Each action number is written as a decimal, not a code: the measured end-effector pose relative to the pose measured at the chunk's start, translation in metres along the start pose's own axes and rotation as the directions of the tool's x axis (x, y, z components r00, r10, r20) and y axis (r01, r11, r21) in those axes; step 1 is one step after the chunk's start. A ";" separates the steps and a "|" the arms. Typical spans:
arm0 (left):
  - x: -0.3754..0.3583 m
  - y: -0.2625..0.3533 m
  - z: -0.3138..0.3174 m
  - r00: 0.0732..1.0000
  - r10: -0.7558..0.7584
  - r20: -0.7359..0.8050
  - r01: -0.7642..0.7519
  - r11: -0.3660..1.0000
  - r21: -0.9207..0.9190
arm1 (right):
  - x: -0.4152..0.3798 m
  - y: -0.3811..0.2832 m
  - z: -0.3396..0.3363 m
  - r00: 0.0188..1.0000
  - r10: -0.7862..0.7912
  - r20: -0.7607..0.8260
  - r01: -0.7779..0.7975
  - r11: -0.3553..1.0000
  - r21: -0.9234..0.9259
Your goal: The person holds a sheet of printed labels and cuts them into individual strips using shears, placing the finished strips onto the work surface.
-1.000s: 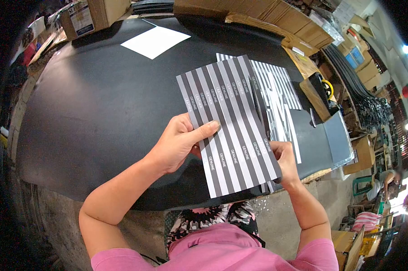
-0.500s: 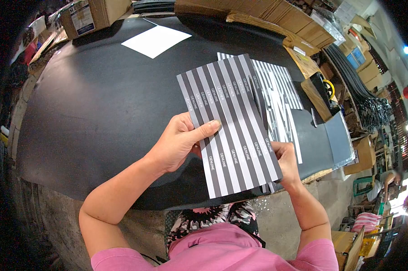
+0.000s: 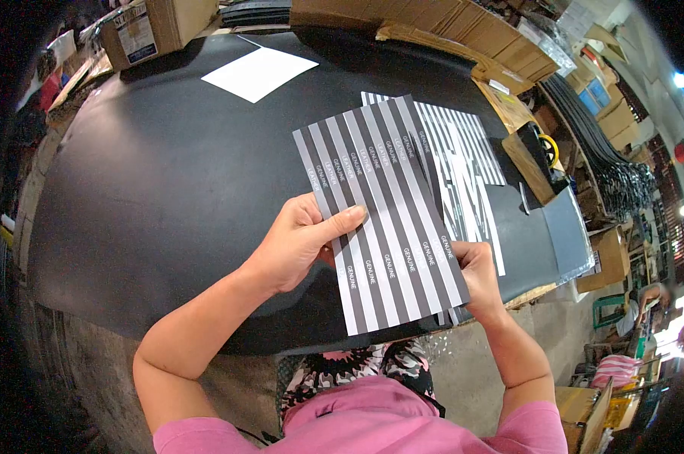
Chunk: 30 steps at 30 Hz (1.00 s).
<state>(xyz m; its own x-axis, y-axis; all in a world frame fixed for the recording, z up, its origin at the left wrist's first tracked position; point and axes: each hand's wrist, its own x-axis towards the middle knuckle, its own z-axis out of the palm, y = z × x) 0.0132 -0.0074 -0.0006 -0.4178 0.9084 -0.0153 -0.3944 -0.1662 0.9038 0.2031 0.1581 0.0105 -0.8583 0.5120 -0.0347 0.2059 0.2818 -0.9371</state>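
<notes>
A black-and-white striped sheet (image 3: 383,219) printed "GENUINE LEATHER" is held up, tilted, above the black table. My left hand (image 3: 300,238) grips its left side, thumb on top and fingers beneath. At the lower right edge, my right hand (image 3: 478,276) is closed on the sheet, its fingertips partly hidden behind it. Behind the sheet, to the right, lie another striped sheet (image 3: 478,147) and several loose white strips (image 3: 467,208).
The black table (image 3: 152,197) carries a white sheet (image 3: 258,70) at the back. Cardboard boxes (image 3: 171,26) line the far edge. On the right are a wooden block (image 3: 527,163), a yellow tape roll (image 3: 548,150) and a grey sheet (image 3: 565,234). Another person (image 3: 648,303) is far right.
The held sheet and both hands appear almost unchanged, with a very slight shift of the sheet down and left. The whole view has moved a little.
</notes>
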 end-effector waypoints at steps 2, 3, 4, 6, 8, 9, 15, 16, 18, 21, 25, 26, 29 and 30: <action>-0.001 0.001 0.000 1.000 0.000 0.014 0.000 1.000 0.002 | 0.000 -0.002 0.000 1.000 0.013 -0.011 -0.014 1.000 -0.023; 0.000 0.000 0.000 1.000 0.000 0.014 0.000 1.000 0.002 | -0.001 -0.002 0.000 1.000 0.014 -0.011 -0.014 1.000 -0.023; 0.000 -0.001 0.000 1.000 0.004 0.010 -0.004 1.000 0.000 | -0.001 -0.002 0.000 1.000 0.016 -0.009 -0.016 0.999 -0.030; 0.000 -0.001 0.000 1.000 0.007 0.006 -0.007 1.000 -0.003 | -0.001 -0.003 0.000 1.000 0.019 -0.008 -0.019 0.999 -0.037; -0.002 0.001 0.000 0.999 -0.046 -0.017 0.046 0.999 0.001 | -0.001 -0.004 0.001 0.998 0.055 -0.018 -0.055 0.999 -0.003; -0.001 0.001 0.000 0.999 -0.046 -0.017 0.046 0.999 0.001 | -0.001 -0.004 0.002 0.998 0.054 -0.017 -0.054 0.999 -0.003; -0.001 0.001 0.000 0.999 -0.037 -0.002 0.037 0.999 -0.018 | -0.001 0.000 0.004 0.999 -0.019 -0.045 0.019 1.000 -0.007; -0.002 0.001 -0.001 0.999 -0.039 0.003 0.039 0.999 -0.014 | -0.002 -0.001 0.003 0.999 0.000 -0.049 0.000 1.000 -0.002; -0.001 0.001 -0.001 0.999 -0.041 0.008 0.041 0.999 -0.010 | -0.002 -0.003 0.004 0.998 0.019 -0.054 -0.019 1.000 0.002; 0.000 -0.001 0.000 1.000 -0.003 0.022 0.003 1.000 0.006 | -0.003 -0.002 0.005 0.997 0.047 -0.062 -0.045 0.998 0.033; 0.000 -0.001 -0.001 1.000 -0.015 0.017 0.013 0.998 0.064 | 0.002 0.005 0.006 0.998 0.005 -0.057 -0.003 0.999 0.039; 0.000 -0.002 0.000 0.999 -0.029 0.016 0.027 0.994 0.106 | 0.003 0.003 0.006 0.998 -0.002 -0.056 0.003 1.000 0.019; -0.005 -0.005 0.007 0.994 -0.077 0.073 0.072 0.995 0.072 | 0.007 -0.008 0.005 0.997 0.064 -0.042 -0.062 0.997 0.049; -0.005 -0.004 0.008 0.994 -0.076 0.075 0.071 0.995 0.072 | 0.008 -0.013 0.007 0.996 0.084 -0.041 -0.080 0.992 0.101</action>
<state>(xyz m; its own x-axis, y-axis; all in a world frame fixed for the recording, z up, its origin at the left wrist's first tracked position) 0.0229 -0.0082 -0.0008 -0.3243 0.9445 -0.0524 -0.3636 -0.0733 0.9287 0.1897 0.1528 0.0198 -0.8182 0.5664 -0.0993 0.2250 0.1564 -0.9617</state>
